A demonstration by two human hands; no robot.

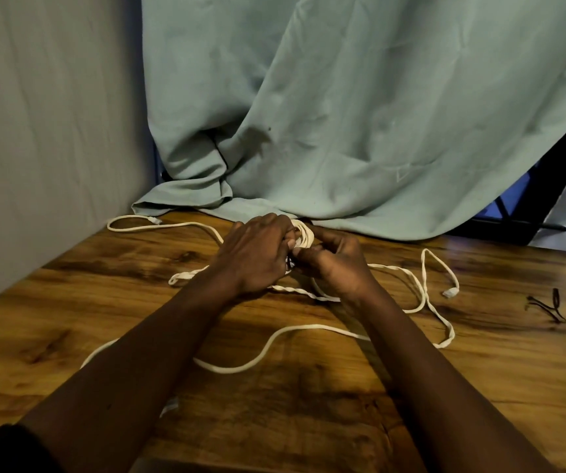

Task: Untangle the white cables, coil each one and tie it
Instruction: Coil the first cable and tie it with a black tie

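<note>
Two hands, left hand (pixel 257 254) and right hand (pixel 334 264), both curled on one small coil (pixel 304 235) at the bench's (pixel 70 319) far middle, loose white cables (pixel 274 336) tangled around, count unclear, thin dark cord (pixel 556 305) right, green curtain (pixel 343 114) behind.

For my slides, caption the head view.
Left hand and right hand grip a white cable coil at a wooden table.

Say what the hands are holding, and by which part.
The left hand and right hand both grip the coil of white cable by its wound loops, one from each side.
</note>
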